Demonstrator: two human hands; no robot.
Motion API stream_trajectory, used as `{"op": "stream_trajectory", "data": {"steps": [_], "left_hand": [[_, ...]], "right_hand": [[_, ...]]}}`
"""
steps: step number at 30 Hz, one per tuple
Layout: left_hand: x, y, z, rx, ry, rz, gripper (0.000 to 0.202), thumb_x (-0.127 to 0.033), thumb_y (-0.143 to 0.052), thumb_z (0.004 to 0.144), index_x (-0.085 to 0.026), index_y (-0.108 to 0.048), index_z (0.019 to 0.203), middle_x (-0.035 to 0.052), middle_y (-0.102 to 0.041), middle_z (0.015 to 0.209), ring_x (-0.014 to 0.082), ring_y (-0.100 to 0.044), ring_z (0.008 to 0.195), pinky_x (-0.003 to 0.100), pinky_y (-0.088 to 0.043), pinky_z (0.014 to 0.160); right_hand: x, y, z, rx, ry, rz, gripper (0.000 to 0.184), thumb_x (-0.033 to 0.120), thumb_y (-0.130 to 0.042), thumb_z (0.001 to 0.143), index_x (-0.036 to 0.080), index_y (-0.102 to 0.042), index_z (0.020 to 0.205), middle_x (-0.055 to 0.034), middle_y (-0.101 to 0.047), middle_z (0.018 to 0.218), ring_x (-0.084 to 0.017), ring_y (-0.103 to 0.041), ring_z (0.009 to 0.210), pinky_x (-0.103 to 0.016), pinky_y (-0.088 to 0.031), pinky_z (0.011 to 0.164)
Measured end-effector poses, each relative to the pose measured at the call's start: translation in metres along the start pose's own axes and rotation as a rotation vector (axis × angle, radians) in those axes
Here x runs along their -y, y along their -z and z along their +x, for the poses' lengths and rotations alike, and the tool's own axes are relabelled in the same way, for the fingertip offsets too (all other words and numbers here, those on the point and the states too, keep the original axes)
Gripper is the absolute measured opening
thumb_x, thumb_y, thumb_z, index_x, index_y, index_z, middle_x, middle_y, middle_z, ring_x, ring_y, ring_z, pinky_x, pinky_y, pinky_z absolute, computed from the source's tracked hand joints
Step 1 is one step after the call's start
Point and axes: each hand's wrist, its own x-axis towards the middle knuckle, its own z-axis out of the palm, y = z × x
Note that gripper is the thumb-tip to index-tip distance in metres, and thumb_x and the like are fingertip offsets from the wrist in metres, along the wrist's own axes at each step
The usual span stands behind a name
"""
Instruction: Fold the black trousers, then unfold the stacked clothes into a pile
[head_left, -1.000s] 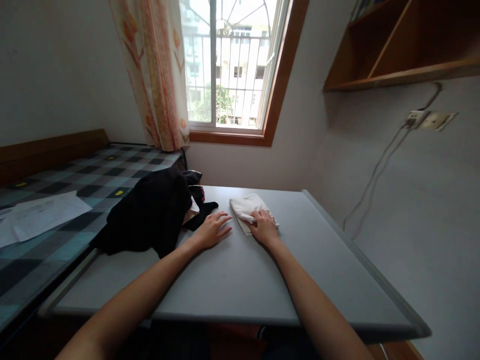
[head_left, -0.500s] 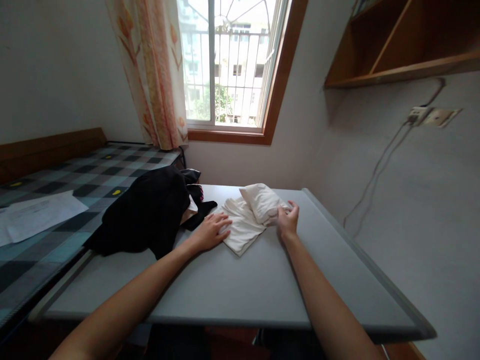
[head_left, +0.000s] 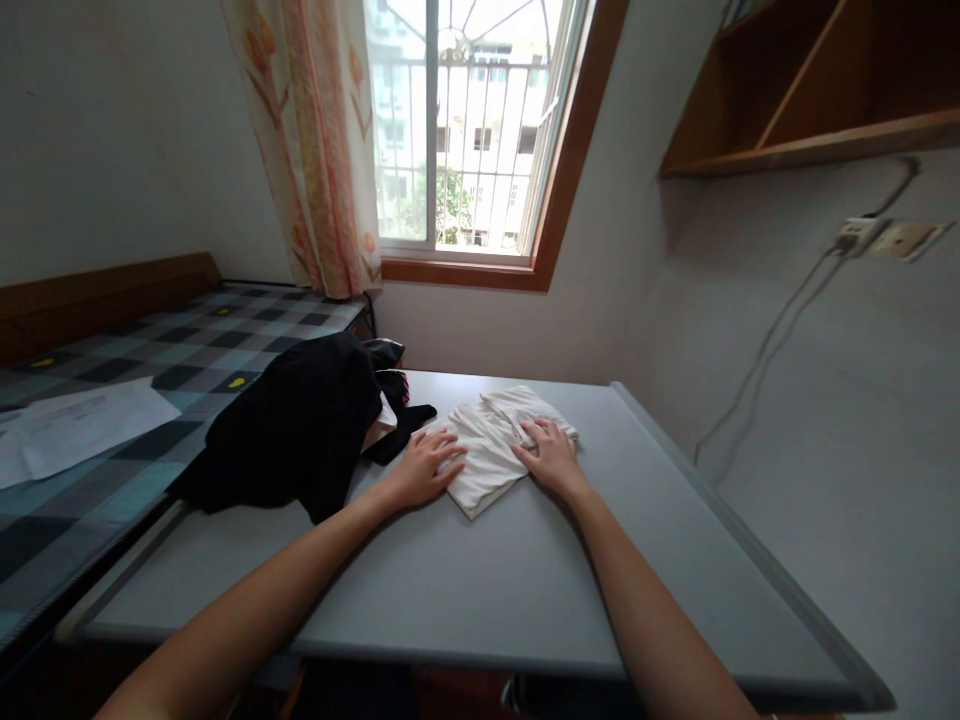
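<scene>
A folded white cloth (head_left: pixel 484 460), perhaps a garment, lies on the pale table (head_left: pixel 450 580) between my hands. My left hand (head_left: pixel 426 466) rests at the cloth's left edge, fingers spread and touching it. On the cloth's right part lies my right hand (head_left: pixel 551 456), its fingers apart and pressed down on the fabric. Neither hand grips anything. Part of the cloth's right side is hidden under my right hand.
A heap of black clothing (head_left: pixel 292 430) lies on the table's left side, close to my left forearm. Beyond it stands a bed with a checked cover (head_left: pixel 135 345) and papers (head_left: pixel 97 425). A wooden shelf (head_left: pixel 810 148) and a cable (head_left: pixel 765 360) are on the right wall.
My right hand has let go of the raised right part of the cloth and now lies flat on it. That part has come down flatter. My left hand has stayed nearly still.
</scene>
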Motion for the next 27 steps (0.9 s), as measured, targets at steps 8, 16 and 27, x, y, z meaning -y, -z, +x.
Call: {"op": "stream_trajectory", "data": {"steps": [8,16,27], "left_hand": [[-0.0021,0.0038,-0.0024,0.054,0.007,-0.023,0.058,-0.058,-0.061,0.081,-0.028,-0.056,0.13,0.0076,-0.05,0.142,0.0299,-0.035,0.138,0.052,-0.015,0.116],[0.0039,-0.0011,0.0007,0.054,-0.005,-0.036,0.053,-0.056,-0.059,0.084,-0.028,-0.056,0.129,0.0079,-0.049,0.143,0.0291,-0.037,0.137,0.052,-0.016,0.116],[0.0024,-0.0006,0.0017,0.052,-0.004,-0.039,0.05,-0.052,-0.058,0.086,-0.027,-0.056,0.128,0.0084,-0.05,0.141,0.0283,-0.037,0.137,0.051,-0.015,0.116]], "right_hand": [[0.0017,0.0052,0.0029,0.042,-0.007,-0.035,0.049,0.047,-0.056,0.087,0.025,-0.058,0.13,-0.0115,-0.051,0.134,-0.029,-0.046,0.122,-0.044,-0.033,0.1],[-0.0002,0.0049,0.0017,0.041,-0.013,-0.032,0.048,0.048,-0.056,0.087,0.026,-0.058,0.13,-0.0104,-0.051,0.134,-0.028,-0.045,0.121,-0.044,-0.032,0.099],[-0.0001,0.0011,0.0005,-0.024,-0.027,0.014,0.043,0.046,-0.057,0.086,0.027,-0.062,0.124,-0.0097,-0.053,0.13,-0.029,-0.046,0.119,-0.045,-0.032,0.099]]}}
